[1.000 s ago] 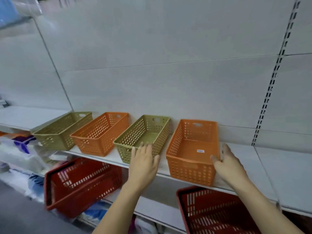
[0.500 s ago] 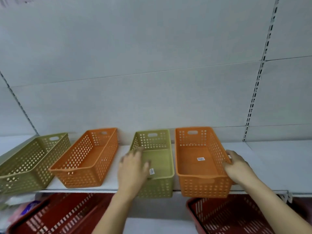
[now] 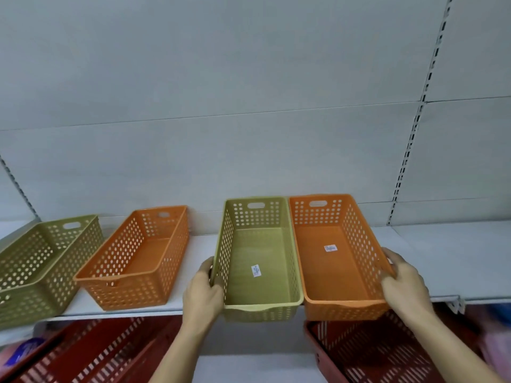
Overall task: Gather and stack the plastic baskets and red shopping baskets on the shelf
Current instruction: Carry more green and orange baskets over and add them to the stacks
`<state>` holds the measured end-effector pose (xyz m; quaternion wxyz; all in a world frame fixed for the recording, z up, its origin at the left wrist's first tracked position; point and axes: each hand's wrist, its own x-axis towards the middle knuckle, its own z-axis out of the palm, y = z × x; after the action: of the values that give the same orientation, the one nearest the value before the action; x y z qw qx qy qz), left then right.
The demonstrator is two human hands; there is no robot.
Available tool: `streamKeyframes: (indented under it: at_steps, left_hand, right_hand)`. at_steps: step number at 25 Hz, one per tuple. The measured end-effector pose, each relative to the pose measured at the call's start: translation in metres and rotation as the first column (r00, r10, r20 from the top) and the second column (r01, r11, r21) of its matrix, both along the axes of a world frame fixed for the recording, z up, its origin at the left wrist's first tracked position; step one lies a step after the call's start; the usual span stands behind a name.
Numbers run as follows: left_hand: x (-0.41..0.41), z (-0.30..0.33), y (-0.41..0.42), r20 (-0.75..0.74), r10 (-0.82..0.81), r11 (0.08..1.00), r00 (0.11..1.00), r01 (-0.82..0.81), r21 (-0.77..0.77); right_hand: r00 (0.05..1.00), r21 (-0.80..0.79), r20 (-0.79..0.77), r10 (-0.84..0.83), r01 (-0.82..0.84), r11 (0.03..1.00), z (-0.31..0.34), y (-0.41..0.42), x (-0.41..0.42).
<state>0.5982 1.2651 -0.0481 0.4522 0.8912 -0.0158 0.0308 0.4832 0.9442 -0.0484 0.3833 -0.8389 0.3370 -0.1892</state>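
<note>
White shelf [image 3: 448,261] carries four perforated baskets. Left hand [image 3: 203,295] grasps green basket [image 3: 260,261] side wall; right hand [image 3: 405,286] grasps adjacent orange basket [image 3: 336,255] wall. Red shopping baskets [image 3: 387,352] sit below.

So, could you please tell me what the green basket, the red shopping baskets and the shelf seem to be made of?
Green basket: apparently moulded plastic, matte, with even punched holes and a rolled rim. Red shopping baskets: probably harder plastic, slotted walls, slight sheen. Shelf: likely painted metal, smooth pale surface, thin front edge.
</note>
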Motion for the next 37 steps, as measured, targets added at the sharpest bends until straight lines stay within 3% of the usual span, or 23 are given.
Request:
streamKeyframes:
  at_steps: [4,8,14,28,37]
  left_hand:
    - [-0.025,-0.007,-0.006,0.108,0.011,0.994,0.994,0.001,-0.111]
    - [-0.057,-0.007,-0.024,0.113,-0.047,0.970,0.992,0.073,-0.232]
    - [-0.105,0.010,-0.092,0.150,-0.195,0.943,0.969,0.227,-0.244]
    - [-0.337,0.008,-0.368,0.178,-0.449,0.795,0.876,0.482,-0.367]
    - [-0.381,0.048,-0.555,0.262,-0.545,0.717,0.797,0.604,-0.348]
  right_hand:
    - [0.986,0.023,0.158,-0.048,0.045,0.999,-0.007,-0.002,-0.034]
    - [0.957,0.007,0.272,-0.101,0.103,0.995,-0.009,-0.020,-0.073]
    - [0.927,-0.002,0.328,-0.183,0.194,0.981,0.006,-0.072,-0.159]
    - [0.837,0.035,0.385,-0.388,0.407,0.913,0.033,-0.285,-0.464]
    - [0.769,0.031,0.412,-0.488,0.524,0.851,0.071,-0.427,-0.533]
